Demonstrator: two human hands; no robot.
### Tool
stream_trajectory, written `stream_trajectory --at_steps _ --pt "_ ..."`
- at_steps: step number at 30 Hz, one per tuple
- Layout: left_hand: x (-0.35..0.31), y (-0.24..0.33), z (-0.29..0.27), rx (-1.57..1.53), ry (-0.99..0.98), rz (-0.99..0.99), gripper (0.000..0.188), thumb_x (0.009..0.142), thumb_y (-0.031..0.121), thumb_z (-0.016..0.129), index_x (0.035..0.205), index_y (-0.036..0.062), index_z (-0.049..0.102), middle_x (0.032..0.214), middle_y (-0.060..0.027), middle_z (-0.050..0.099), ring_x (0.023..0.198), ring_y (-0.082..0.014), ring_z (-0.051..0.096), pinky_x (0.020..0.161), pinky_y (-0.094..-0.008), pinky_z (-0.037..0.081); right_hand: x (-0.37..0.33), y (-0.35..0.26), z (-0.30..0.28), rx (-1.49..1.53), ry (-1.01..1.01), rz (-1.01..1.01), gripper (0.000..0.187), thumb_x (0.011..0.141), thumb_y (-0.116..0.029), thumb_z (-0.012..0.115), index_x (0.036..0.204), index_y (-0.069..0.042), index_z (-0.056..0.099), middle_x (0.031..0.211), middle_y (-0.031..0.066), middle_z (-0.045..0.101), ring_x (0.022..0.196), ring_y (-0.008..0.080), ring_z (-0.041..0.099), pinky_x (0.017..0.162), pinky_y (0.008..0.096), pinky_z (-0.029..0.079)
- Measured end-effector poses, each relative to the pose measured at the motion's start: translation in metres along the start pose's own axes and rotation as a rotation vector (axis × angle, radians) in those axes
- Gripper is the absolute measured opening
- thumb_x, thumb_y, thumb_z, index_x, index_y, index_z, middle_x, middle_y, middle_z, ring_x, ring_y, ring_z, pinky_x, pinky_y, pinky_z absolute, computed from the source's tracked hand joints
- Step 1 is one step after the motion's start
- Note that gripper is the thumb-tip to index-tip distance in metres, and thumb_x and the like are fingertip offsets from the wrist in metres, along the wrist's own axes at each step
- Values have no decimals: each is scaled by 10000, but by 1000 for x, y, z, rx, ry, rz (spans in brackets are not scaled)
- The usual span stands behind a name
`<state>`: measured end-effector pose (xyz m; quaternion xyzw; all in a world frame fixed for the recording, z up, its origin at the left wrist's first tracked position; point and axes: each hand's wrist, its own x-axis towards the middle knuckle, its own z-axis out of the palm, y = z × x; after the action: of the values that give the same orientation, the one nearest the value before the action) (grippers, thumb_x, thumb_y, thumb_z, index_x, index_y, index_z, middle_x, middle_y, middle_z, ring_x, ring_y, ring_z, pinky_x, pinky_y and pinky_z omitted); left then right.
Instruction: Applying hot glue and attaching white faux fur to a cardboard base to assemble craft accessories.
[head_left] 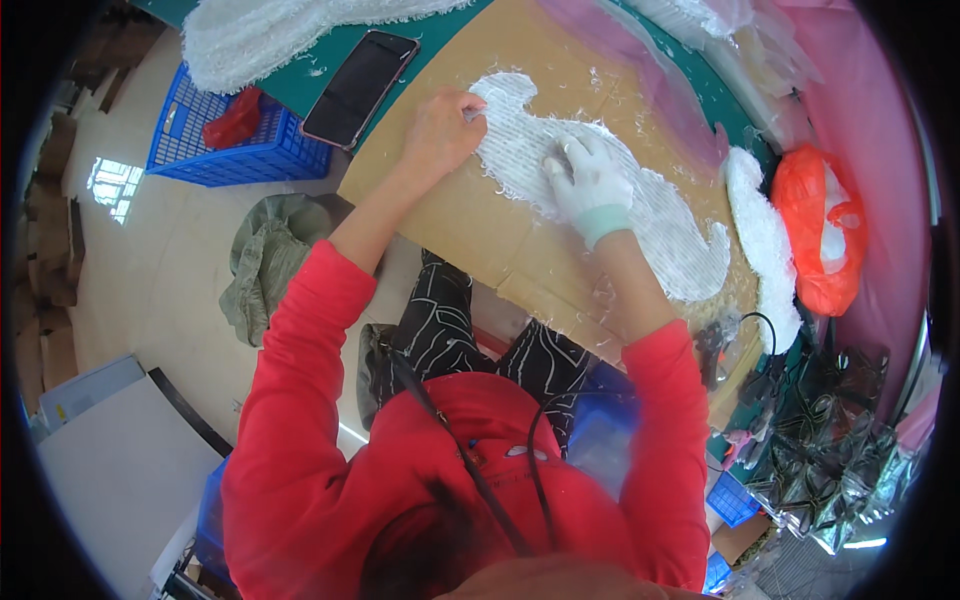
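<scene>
A curved piece of white ribbed fabric [655,215] with fluffy edges lies flat on a sheet of brown cardboard [430,205]. At its upper left end, my bare left hand [443,130] is closed, thumb and fingers pinching the fabric's edge. My right hand [592,182], in a white glove with a pale green cuff, rests on the middle of the piece with its fingers apart. White lint is scattered over the cardboard around it.
A phone [360,88] lies at the green table's left edge, beside a blue crate [215,135]. White fluffy pieces [762,245] lie at the right and far left. An orange plastic bag [822,230], clear plastic and a black cable [765,325] sit along the right.
</scene>
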<state>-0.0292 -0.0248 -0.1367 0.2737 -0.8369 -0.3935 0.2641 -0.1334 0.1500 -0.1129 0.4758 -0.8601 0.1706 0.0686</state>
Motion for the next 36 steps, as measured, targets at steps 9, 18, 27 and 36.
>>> stream_trajectory --at_steps 9,18,27,36 --pt "4 1 -4 50 -61 -14 193 689 138 596 838 26 645 918 -150 602 849 -311 582 762 -365 460 0 0 0 -10 -16 -3 247 776 -307 555 943 -125 572 974 71 552 942 275 526 779 405 443" --pt "8 -6 -5 80 -62 34 178 665 138 631 802 28 662 835 -119 618 727 -236 590 677 -318 467 1 -1 -1 -16 -81 29 267 784 -314 548 977 -130 559 1027 70 533 991 271 502 805 405 434" --pt "10 -5 -11 -31 -144 -4 200 661 137 612 817 20 659 848 -154 632 803 -288 612 738 -343 475 1 -3 -3 -32 -98 54 289 786 -321 541 1001 -129 559 1051 73 526 1016 270 489 824 406 426" --pt "8 -8 -11 -51 -146 39 182 680 121 654 812 -4 644 806 -107 612 726 -190 587 663 -286 463 1 -13 -8 -59 3 -77 294 774 -311 548 1007 -132 549 1012 74 542 989 255 509 821 411 413"
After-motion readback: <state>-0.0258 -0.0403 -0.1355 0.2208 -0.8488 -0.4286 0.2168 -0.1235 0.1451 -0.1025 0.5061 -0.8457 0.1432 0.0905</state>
